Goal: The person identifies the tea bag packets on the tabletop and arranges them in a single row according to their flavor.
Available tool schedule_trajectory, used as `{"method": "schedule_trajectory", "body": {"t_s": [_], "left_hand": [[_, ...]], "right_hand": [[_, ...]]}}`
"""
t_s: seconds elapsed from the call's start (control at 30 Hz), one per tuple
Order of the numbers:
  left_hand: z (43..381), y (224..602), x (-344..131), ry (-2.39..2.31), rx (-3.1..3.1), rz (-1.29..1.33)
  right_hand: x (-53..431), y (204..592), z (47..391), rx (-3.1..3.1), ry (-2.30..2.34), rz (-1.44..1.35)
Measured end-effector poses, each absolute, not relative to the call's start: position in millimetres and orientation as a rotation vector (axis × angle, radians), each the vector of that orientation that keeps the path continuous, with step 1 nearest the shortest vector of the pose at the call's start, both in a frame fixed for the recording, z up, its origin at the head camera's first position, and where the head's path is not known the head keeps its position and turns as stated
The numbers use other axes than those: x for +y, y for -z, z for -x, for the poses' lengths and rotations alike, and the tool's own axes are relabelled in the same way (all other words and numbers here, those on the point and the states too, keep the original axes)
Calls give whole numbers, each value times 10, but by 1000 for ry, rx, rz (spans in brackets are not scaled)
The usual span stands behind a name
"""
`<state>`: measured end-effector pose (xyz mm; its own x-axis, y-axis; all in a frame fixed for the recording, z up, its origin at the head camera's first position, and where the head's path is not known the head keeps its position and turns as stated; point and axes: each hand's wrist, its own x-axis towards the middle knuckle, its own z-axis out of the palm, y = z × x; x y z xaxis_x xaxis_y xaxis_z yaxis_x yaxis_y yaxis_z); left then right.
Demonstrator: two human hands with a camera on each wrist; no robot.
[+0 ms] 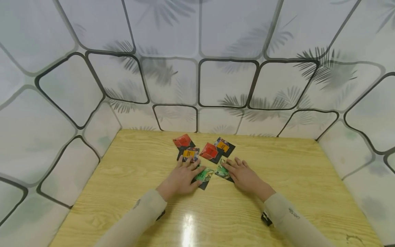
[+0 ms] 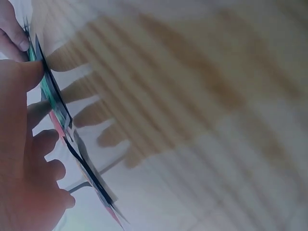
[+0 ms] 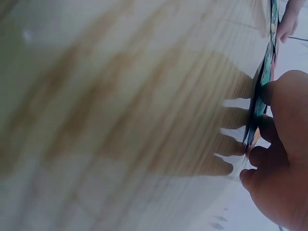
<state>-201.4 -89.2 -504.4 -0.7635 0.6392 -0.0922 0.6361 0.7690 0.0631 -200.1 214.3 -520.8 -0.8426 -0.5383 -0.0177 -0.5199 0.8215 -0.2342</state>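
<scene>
My left hand [image 1: 182, 177] rests on a green card [image 1: 204, 175] with a black edge, fingers spread over it. Its fingertips reach a card with an orange panel [image 1: 190, 154], which partly covers a red card [image 1: 183, 141]. To the right, my right hand [image 1: 246, 176] touches another green card [image 1: 223, 171] with its extended fingers, hiding part of it. Behind that lie a second red card [image 1: 211, 152] and a second orange-panelled card [image 1: 224, 146], overlapping. In the left wrist view, the thumb [image 2: 33, 74] presses on the green card's face.
The cards lie on a light wood-grain table [image 1: 129, 164] with a bright reflection near its front. A white wall covering [image 1: 228, 84] with dark outlines and grey leaf prints surrounds the back and sides. Beige sleeves [image 1: 139, 216] cover both forearms.
</scene>
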Motion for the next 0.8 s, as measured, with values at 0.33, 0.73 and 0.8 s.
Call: {"method": "schedule_trajectory", "body": {"t_s": [0.33, 0.73, 0.8], "left_hand": [[1838, 5040, -1108, -123, 2854, -1010], [1710, 5042, -1425, -190, 2861, -915], [1685, 5040, -1476, -202, 2860, -898]], "right_hand": [[2134, 5183, 1991, 2914, 342, 841], [2128, 5176, 1982, 2911, 373, 844], [2126, 5187, 1984, 2911, 377, 845]]}}
